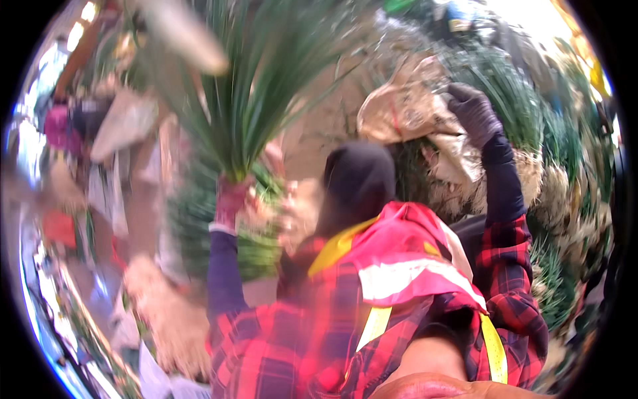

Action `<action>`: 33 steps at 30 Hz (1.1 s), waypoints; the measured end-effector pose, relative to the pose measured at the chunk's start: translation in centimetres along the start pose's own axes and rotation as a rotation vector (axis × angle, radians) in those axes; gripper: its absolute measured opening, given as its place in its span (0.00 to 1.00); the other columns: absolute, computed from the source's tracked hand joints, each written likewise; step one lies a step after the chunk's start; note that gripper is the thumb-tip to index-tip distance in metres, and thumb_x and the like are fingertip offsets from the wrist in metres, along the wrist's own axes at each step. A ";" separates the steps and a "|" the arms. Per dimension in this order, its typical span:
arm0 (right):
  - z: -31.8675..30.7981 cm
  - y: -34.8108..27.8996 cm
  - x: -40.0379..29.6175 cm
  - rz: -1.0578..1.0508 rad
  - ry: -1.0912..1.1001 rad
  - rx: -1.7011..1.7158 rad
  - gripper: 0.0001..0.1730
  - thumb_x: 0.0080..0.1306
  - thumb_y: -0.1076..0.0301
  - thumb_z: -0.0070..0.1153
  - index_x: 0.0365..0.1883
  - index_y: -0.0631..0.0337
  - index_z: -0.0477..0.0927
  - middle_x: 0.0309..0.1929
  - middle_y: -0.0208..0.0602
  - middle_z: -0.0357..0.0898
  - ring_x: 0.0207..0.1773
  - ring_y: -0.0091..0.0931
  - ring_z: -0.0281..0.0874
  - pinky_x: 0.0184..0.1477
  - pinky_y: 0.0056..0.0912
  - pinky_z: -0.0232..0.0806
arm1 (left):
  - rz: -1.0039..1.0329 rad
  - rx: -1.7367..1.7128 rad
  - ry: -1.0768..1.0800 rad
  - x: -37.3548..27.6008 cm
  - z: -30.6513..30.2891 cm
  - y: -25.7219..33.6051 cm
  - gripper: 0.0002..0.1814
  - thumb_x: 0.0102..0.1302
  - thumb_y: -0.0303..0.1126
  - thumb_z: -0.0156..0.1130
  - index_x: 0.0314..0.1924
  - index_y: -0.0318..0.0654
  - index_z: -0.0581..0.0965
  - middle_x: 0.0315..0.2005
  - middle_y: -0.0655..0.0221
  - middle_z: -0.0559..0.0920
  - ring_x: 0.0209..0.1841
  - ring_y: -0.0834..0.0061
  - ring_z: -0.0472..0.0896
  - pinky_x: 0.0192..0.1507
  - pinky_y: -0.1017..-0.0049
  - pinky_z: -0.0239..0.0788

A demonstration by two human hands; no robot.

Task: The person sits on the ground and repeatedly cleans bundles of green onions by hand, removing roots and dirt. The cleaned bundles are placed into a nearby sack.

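My left hand (233, 197), gloved, is closed around the lower part of a bunch of green onions (239, 114), whose long leaves fan upward. More green bundles (224, 249), blurred, lie below and around that hand. My right hand (473, 112), in a dark glove, has its fingers curled at the edge of a tan woven sack (398, 112) bearing printing, and appears to grip it. The sack hangs in folds below the hand. Just right of it stand green onion bunches (503, 95) with pale roots showing.
My dark-clad knee (359, 184) rises between my hands. Stacked onion bunches (563, 189) line the right side. A pale fibrous heap (167, 314) lies lower left. At far left is a person in purple clothing (62, 127). An unclear pale object (184, 37) is blurred near the top.
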State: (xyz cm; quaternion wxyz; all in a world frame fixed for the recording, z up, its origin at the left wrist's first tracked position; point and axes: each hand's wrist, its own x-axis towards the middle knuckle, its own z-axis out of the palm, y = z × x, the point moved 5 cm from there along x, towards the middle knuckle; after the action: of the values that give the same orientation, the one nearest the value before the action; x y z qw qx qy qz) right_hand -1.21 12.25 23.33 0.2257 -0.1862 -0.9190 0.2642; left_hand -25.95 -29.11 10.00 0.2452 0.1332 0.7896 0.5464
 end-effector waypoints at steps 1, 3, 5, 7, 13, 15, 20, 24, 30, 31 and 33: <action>0.7 1.5 -0.6 0.096 -0.075 0.052 0.09 0.53 0.74 0.49 0.33 0.60 0.74 0.30 0.34 0.75 0.34 0.24 0.73 0.37 0.22 0.64 | 0.195 0.099 -0.008 -0.7 -0.6 0.5 0.11 0.49 0.28 0.61 0.35 0.36 0.75 0.29 0.71 0.78 0.26 0.80 0.74 0.22 0.78 0.66; 2.2 4.0 -2.2 0.263 -0.212 0.149 0.09 0.53 0.77 0.48 0.34 0.61 0.74 0.30 0.30 0.75 0.31 0.21 0.72 0.36 0.17 0.63 | 0.008 -0.028 0.006 -2.5 -0.3 1.3 0.10 0.51 0.28 0.59 0.34 0.32 0.74 0.22 0.65 0.77 0.17 0.75 0.75 0.14 0.78 0.65; 2.5 4.3 -3.7 0.199 -0.328 0.155 0.11 0.52 0.78 0.47 0.35 0.61 0.74 0.31 0.28 0.74 0.28 0.19 0.68 0.35 0.15 0.62 | -0.009 -0.191 0.091 -4.5 -1.8 3.3 0.09 0.51 0.26 0.58 0.32 0.29 0.74 0.18 0.62 0.76 0.12 0.72 0.75 0.09 0.79 0.65; 1.8 7.3 -5.1 0.309 -0.339 -0.002 0.10 0.57 0.72 0.47 0.37 0.61 0.74 0.30 0.23 0.72 0.29 0.15 0.66 0.34 0.14 0.61 | 0.042 -0.428 0.007 -4.1 -4.0 5.5 0.11 0.53 0.31 0.56 0.33 0.29 0.73 0.21 0.60 0.77 0.17 0.70 0.76 0.14 0.76 0.68; 0.7 17.8 -11.2 0.836 -0.245 0.180 0.11 0.59 0.69 0.45 0.38 0.62 0.75 0.26 0.22 0.72 0.22 0.13 0.62 0.25 0.14 0.58 | -0.068 -1.145 -0.416 -1.9 -10.4 4.9 0.17 0.62 0.38 0.45 0.36 0.27 0.71 0.27 0.55 0.76 0.26 0.66 0.77 0.24 0.75 0.70; 0.2 21.3 -15.1 0.869 -0.265 0.146 0.11 0.57 0.66 0.47 0.36 0.60 0.75 0.22 0.24 0.70 0.21 0.16 0.64 0.21 0.17 0.58 | 0.043 -1.004 -0.159 -1.7 -11.8 4.2 0.16 0.62 0.38 0.46 0.36 0.29 0.71 0.26 0.56 0.76 0.25 0.67 0.76 0.25 0.74 0.69; 0.8 21.0 -20.6 1.281 -0.429 -0.037 0.09 0.54 0.64 0.50 0.31 0.57 0.74 0.19 0.24 0.69 0.15 0.17 0.62 0.16 0.19 0.56 | 0.130 -0.738 0.304 -0.1 -11.7 0.2 0.14 0.60 0.38 0.49 0.36 0.33 0.71 0.23 0.61 0.76 0.22 0.71 0.74 0.29 0.74 0.68; 0.9 20.5 -20.9 1.273 -0.318 0.093 0.08 0.53 0.64 0.50 0.29 0.57 0.74 0.18 0.24 0.67 0.12 0.18 0.60 0.14 0.20 0.55 | -0.299 -1.042 0.378 -1.5 2.4 -17.9 0.10 0.54 0.34 0.57 0.31 0.34 0.73 0.18 0.66 0.76 0.16 0.75 0.73 0.20 0.80 0.64; 1.0 22.1 -21.4 1.269 -0.368 0.146 0.06 0.56 0.65 0.48 0.30 0.56 0.74 0.18 0.24 0.67 0.13 0.16 0.58 0.15 0.18 0.52 | -0.580 -1.148 0.306 0.2 8.4 -26.0 0.07 0.55 0.30 0.56 0.31 0.34 0.72 0.17 0.67 0.75 0.12 0.77 0.70 0.07 0.86 0.56; 0.4 22.6 -22.6 1.320 -0.331 0.082 0.06 0.55 0.65 0.48 0.29 0.56 0.74 0.18 0.24 0.67 0.12 0.16 0.58 0.14 0.18 0.52 | -0.547 -1.043 0.295 -0.4 8.3 -22.7 0.07 0.55 0.31 0.56 0.31 0.34 0.72 0.17 0.66 0.75 0.12 0.77 0.70 0.08 0.86 0.58; 0.7 21.4 -22.4 1.356 -0.388 0.204 0.06 0.54 0.64 0.50 0.27 0.56 0.73 0.18 0.25 0.68 0.13 0.16 0.58 0.14 0.18 0.51 | -0.645 -1.041 0.420 -2.2 7.1 -22.1 0.08 0.56 0.32 0.55 0.30 0.34 0.72 0.17 0.65 0.76 0.12 0.77 0.70 0.09 0.85 0.59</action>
State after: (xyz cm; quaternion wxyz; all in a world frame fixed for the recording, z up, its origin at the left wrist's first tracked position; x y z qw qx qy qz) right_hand 21.79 18.54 3.54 -0.1397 -0.6442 -0.5952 0.4596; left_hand -19.05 -32.60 -11.97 0.2699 -0.3567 0.4528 0.7713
